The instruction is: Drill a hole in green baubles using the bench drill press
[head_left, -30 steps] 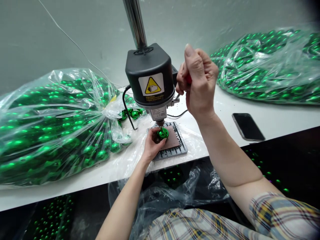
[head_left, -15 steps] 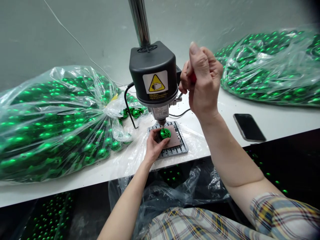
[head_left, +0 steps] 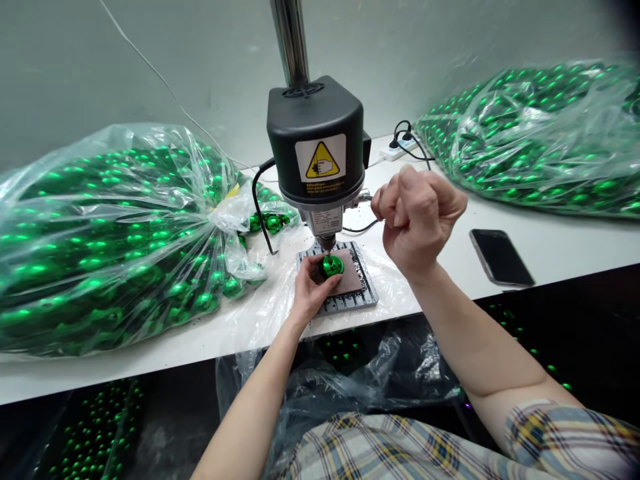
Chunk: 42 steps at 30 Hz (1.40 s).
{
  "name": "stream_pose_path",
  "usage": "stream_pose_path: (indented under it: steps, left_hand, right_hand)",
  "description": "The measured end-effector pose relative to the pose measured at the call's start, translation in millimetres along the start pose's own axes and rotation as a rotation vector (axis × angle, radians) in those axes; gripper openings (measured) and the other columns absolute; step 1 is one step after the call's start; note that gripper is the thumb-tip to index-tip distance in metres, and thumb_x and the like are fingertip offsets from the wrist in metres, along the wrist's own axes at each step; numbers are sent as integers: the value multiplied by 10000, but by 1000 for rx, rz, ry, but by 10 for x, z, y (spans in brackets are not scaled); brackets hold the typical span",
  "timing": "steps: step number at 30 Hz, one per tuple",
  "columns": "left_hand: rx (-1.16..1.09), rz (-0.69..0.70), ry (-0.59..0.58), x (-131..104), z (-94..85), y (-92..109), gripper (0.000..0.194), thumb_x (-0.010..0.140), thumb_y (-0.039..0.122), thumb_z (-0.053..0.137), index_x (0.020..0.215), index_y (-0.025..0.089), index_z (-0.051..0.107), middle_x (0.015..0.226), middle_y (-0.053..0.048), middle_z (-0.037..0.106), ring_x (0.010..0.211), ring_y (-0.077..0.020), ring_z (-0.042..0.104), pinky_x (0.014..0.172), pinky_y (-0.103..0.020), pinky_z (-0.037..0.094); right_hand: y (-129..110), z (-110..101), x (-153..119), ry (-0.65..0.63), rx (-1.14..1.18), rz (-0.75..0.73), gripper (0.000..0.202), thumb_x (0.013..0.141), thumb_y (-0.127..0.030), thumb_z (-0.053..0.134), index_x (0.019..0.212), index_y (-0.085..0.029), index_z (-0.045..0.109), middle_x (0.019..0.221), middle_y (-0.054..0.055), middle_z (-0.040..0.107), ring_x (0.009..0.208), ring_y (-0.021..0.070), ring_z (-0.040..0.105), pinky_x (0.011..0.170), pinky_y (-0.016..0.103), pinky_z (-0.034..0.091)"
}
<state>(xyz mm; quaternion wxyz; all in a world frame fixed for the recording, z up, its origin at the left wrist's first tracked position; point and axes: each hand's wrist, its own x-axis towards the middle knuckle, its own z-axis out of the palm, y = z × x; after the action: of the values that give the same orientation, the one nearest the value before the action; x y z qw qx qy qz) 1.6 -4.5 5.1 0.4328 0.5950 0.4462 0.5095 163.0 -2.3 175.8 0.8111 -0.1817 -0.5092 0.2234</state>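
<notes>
A shiny green ball (head_left: 333,266) sits on a flat pinkish-brown board (head_left: 354,272) over the slotted metal base (head_left: 369,293) of a black drill press (head_left: 316,140). My left hand (head_left: 313,288) grips the ball between thumb and fingers from the left and front. Directly above, the drill chuck (head_left: 327,243) points down, its bit at the ball's top. To the right of the machine, my right hand (head_left: 417,217) is closed round the end of the drill's lever (head_left: 367,195); the handle itself is hidden in the fist.
Clear bags of green balls lie at the left (head_left: 110,247) and back right (head_left: 545,133). A phone (head_left: 501,257) rests near the table's right front edge. A power strip (head_left: 399,148) stands behind my right hand. Plastic sheeting (head_left: 370,373) hangs below the table's edge.
My right hand has moved down with the lever, uncovering the power strip. My left hand still holds the ball at the base. The view has shifted slightly.
</notes>
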Motion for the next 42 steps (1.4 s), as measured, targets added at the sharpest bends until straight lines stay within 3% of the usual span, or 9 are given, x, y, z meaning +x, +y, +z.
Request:
stream_pose_path:
  steps: [13, 19, 26, 28, 32, 34, 38, 40, 42]
  left_hand:
    - [-34, -4, 14, -14, 20, -9, 536, 739, 344, 896, 1167, 196, 610, 1174, -103, 712, 1106, -249, 687, 1006, -406, 532]
    - [-71, -50, 35, -7, 39, 37, 539, 710, 341, 912, 1135, 189, 617, 1133, -100, 723, 1062, -243, 700, 974, -404, 544]
    - [143, 22, 158, -233, 34, 285, 424, 733, 307, 862, 1046, 207, 593, 1072, -70, 697, 1023, -235, 683, 905, -370, 535]
    - [314, 73, 58, -444, -67, 495, 357, 767, 290, 826, 1037, 214, 605, 1073, -72, 685, 1028, -247, 665, 897, -374, 521]
    - [507, 25, -453, -709, -428, 847, 363, 779, 386, 844, 1064, 245, 670, 1068, -53, 708, 1004, -252, 663, 852, -351, 514]
    - [528, -19, -397, -570, -658, 857, 301, 880, 428, 744, 1105, 242, 671, 1090, -62, 726, 1010, -242, 672, 868, -349, 518]
    - [627, -40, 192, 271, -1083, 585, 221, 969, 186, 463, 1055, 180, 666, 1010, -99, 738, 946, -234, 694, 880, -362, 516]
    - [700, -63, 264, 771, -1206, 427, 266, 897, 95, 468, 1010, 171, 697, 1003, -102, 745, 997, -254, 695, 946, -377, 506]
    - [709, -73, 216, 1179, -1251, 305, 253, 856, 80, 503, 950, 171, 720, 1014, -98, 757, 1045, -273, 692, 990, -381, 497]
  right_hand:
    - [344, -284, -289, -180, 38, -346, 502, 865, -105, 592, 543, -177, 213, 451, -59, 245, 412, 67, 228, 458, 311, 298]
    - [77, 63, 94, 45, -31, -83, 583, 940, -365, 653, 529, -186, 279, 445, -59, 252, 383, 53, 240, 398, 266, 233]
    - [49, 272, 561, 38, -5, 168, 575, 880, -500, 715, 552, -234, 325, 447, -74, 273, 371, 66, 222, 353, 288, 187]
    - [36, 257, 557, 25, -6, 187, 574, 868, -503, 729, 544, -232, 340, 451, -71, 277, 375, 66, 254, 355, 283, 204]
    - [-8, 234, 521, 20, 17, 217, 516, 847, -428, 758, 525, -225, 409, 445, -66, 316, 378, 64, 313, 351, 264, 233]
    - [-11, 235, 516, 29, 32, 208, 482, 849, -370, 746, 523, -222, 423, 441, -63, 338, 374, 63, 318, 348, 263, 234]
    - [12, 235, 514, 56, 71, 204, 427, 869, -270, 675, 524, -220, 429, 441, -58, 344, 381, 65, 311, 346, 261, 221]
    - [20, 225, 511, 39, 64, 213, 431, 886, -277, 667, 530, -220, 431, 447, -58, 338, 391, 63, 301, 356, 264, 229]
    - [19, 214, 506, 19, 45, 222, 440, 894, -298, 678, 535, -221, 435, 457, -54, 351, 397, 64, 302, 362, 272, 238]
